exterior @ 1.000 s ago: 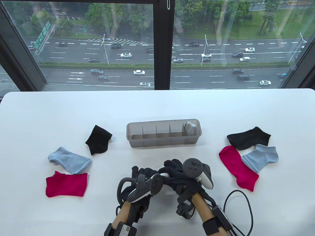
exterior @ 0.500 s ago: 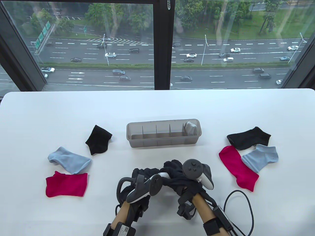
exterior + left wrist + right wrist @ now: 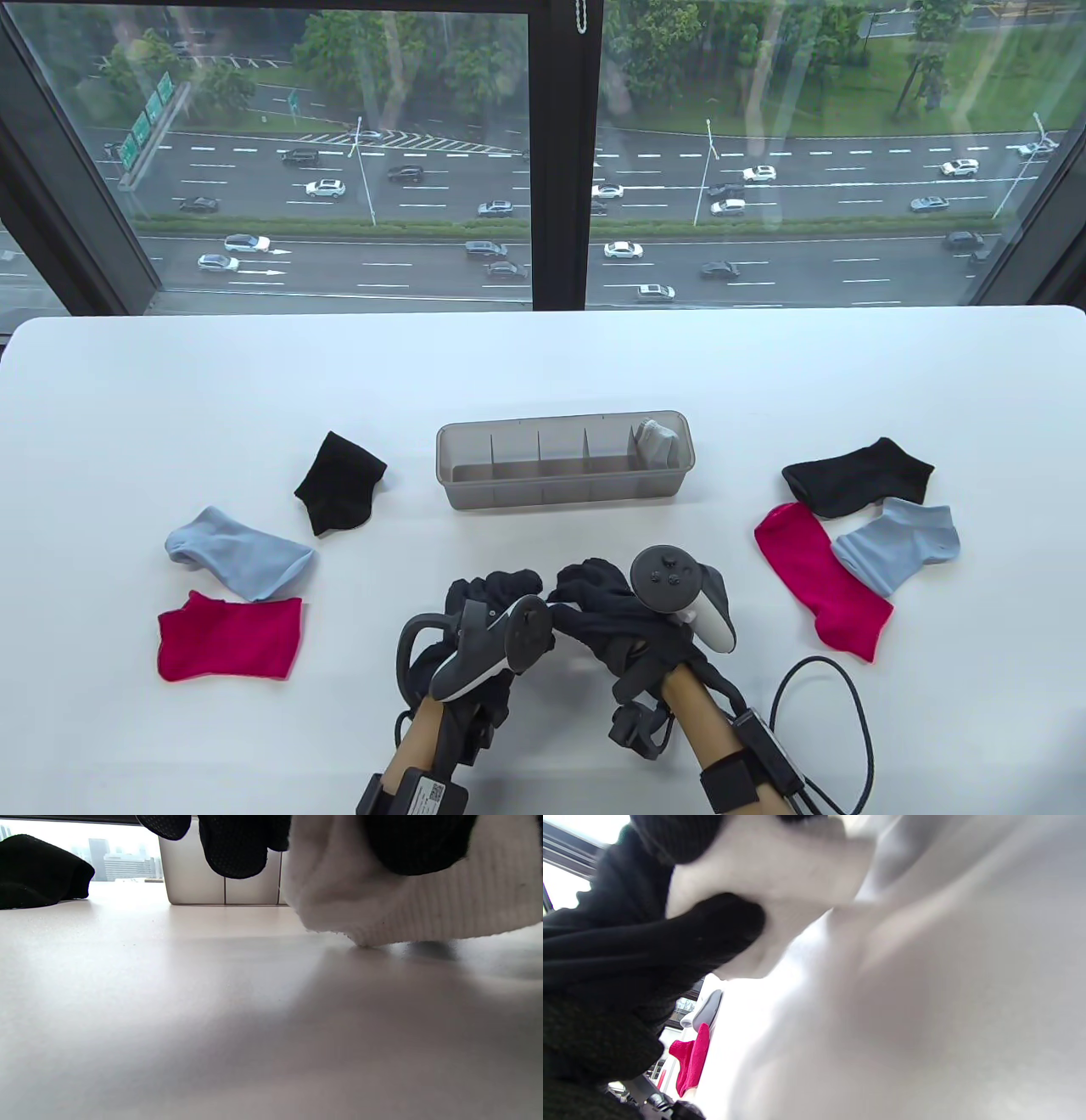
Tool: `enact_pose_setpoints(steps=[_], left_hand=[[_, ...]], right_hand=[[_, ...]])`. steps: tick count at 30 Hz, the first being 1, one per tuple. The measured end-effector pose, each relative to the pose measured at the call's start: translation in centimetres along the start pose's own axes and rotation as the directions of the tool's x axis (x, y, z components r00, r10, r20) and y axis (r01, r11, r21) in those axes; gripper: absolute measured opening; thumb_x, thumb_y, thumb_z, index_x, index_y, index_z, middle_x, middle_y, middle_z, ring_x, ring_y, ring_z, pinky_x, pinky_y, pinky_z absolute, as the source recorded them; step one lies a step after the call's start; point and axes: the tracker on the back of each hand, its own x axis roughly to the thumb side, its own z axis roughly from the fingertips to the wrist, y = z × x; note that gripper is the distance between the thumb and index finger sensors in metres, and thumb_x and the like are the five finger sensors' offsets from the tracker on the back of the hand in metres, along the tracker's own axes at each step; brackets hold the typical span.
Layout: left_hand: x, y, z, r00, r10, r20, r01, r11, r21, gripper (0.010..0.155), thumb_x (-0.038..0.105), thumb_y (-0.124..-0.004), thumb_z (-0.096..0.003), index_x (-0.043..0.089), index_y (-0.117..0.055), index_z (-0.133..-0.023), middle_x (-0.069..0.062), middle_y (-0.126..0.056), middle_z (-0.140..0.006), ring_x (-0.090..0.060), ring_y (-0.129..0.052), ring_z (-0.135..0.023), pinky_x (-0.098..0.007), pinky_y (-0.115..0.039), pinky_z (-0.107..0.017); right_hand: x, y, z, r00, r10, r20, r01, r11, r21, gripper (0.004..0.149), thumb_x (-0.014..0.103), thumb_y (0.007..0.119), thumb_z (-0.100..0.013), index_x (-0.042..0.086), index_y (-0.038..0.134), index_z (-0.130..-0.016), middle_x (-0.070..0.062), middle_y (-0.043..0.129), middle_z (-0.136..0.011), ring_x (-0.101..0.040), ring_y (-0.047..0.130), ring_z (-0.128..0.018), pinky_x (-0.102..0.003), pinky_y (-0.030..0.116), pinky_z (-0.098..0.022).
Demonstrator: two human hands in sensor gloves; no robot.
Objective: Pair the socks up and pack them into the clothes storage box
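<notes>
Looking down, the white surface (image 3: 543, 365) holds the grey box (image 3: 564, 492) with a light sock (image 3: 657, 439) in its right end, and black, blue and pink socks lie off to both sides. Both hands hide their catch there, but the wrist views show a white sock (image 3: 407, 912). The left hand (image 3: 479, 624) and right hand (image 3: 619, 615) each have a grip curled on it, just above the surface near the box.
</notes>
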Motion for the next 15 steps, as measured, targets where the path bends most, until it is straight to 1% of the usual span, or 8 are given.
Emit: enact_pose_setpoints(steps=[2,4,6,7,8,10,14,15], left_hand=[[0.11,0.25,0.00,1.000,0.017,0.022,-0.018,0.999,0.038,0.061,0.051,-0.079,-0.0443,0.030,-0.057,-0.097,0.002,-0.077,-0.097,-0.024,-0.088,-0.085,-0.053,-0.063,-0.079],[0.13,0.33,-0.02,0.999,0.024,0.033,-0.025,0.999,0.035,0.057,0.049,-0.078,-0.0453,0.028,-0.066,-0.096,0.000,-0.085,-0.094,-0.025,-0.094,-0.082,-0.052,-0.066,-0.078],[0.02,0.30,-0.10,0.998,0.050,0.050,-0.051,0.999,0.009,0.055,0.046,-0.074,-0.0474,0.025,-0.067,-0.098,-0.002,-0.088,-0.093,-0.027,-0.097,-0.081,-0.052,-0.068,-0.077],[-0.01,0.28,-0.11,0.997,0.055,0.051,-0.054,0.998,-0.021,0.055,0.045,-0.071,-0.0485,0.024,-0.066,-0.099,-0.003,-0.088,-0.093,-0.027,-0.097,-0.081,-0.052,-0.068,-0.077],[0.04,0.11,-0.17,0.998,0.044,0.054,-0.040,0.997,-0.061,0.056,0.046,-0.069,-0.0492,0.023,-0.064,-0.100,-0.002,-0.087,-0.092,-0.025,-0.096,-0.079,-0.052,-0.068,-0.077],[0.18,-0.14,-0.22,0.998,0.030,0.060,-0.024,0.995,-0.097,0.057,0.048,-0.064,-0.0502,0.023,-0.056,-0.101,-0.001,-0.082,-0.090,-0.023,-0.092,-0.078,-0.052,-0.063,-0.080],[0.37,-0.36,-0.40,0.999,-0.019,0.027,0.022,0.994,-0.108,0.074,0.064,-0.076,-0.0386,0.026,-0.053,-0.098,0.002,-0.080,-0.083,-0.020,-0.089,-0.072,-0.052,-0.064,-0.078],[0.39,-0.36,-0.40,0.999,-0.031,0.021,0.033,0.996,-0.083,0.069,0.062,-0.078,-0.0389,0.026,-0.057,-0.094,0.003,-0.083,-0.078,-0.019,-0.091,-0.068,-0.051,-0.067,-0.077]], right_hand=[[-0.04,-0.03,0.05,1.000,-0.016,-0.009,0.015,1.000,-0.018,0.051,0.047,0.062,-0.057,0.014,0.069,-0.096,-0.017,0.037,-0.118,-0.039,0.011,-0.110,-0.060,0.012,-0.081],[0.17,-0.16,0.18,0.999,0.032,0.018,-0.031,0.999,-0.041,0.060,0.049,0.066,-0.055,0.024,0.055,-0.108,-0.017,0.034,-0.120,-0.040,0.011,-0.110,-0.060,0.013,-0.081],[0.56,-0.20,0.27,0.995,0.100,0.028,-0.102,0.994,0.041,0.072,0.052,0.074,-0.050,0.026,0.045,-0.111,-0.016,0.031,-0.121,-0.039,0.009,-0.110,-0.060,0.012,-0.081],[0.70,-0.26,0.34,0.990,0.138,0.023,-0.138,0.990,0.029,0.071,0.049,0.076,-0.051,0.026,0.046,-0.110,-0.016,0.037,-0.120,-0.040,0.016,-0.111,-0.061,0.015,-0.081],[0.86,-0.36,0.37,0.984,0.177,0.030,-0.176,0.984,-0.027,0.063,0.047,0.075,-0.051,0.023,0.056,-0.106,-0.015,0.043,-0.119,-0.040,0.021,-0.112,-0.061,0.018,-0.081],[0.85,-0.38,0.40,0.985,0.170,0.031,-0.168,0.984,-0.064,0.056,0.047,0.074,-0.052,0.021,0.063,-0.101,-0.012,0.049,-0.117,-0.038,0.025,-0.113,-0.060,0.020,-0.082],[0.66,-0.15,0.44,0.998,0.059,0.038,-0.059,0.998,0.000,0.053,0.046,0.070,-0.053,0.014,0.069,-0.096,-0.013,0.049,-0.115,-0.037,0.023,-0.112,-0.060,0.018,-0.082],[0.62,-0.10,0.39,0.997,0.065,0.035,-0.066,0.998,0.013,0.053,0.046,0.070,-0.054,0.013,0.070,-0.095,-0.013,0.050,-0.115,-0.037,0.023,-0.112,-0.060,0.017,-0.082]])
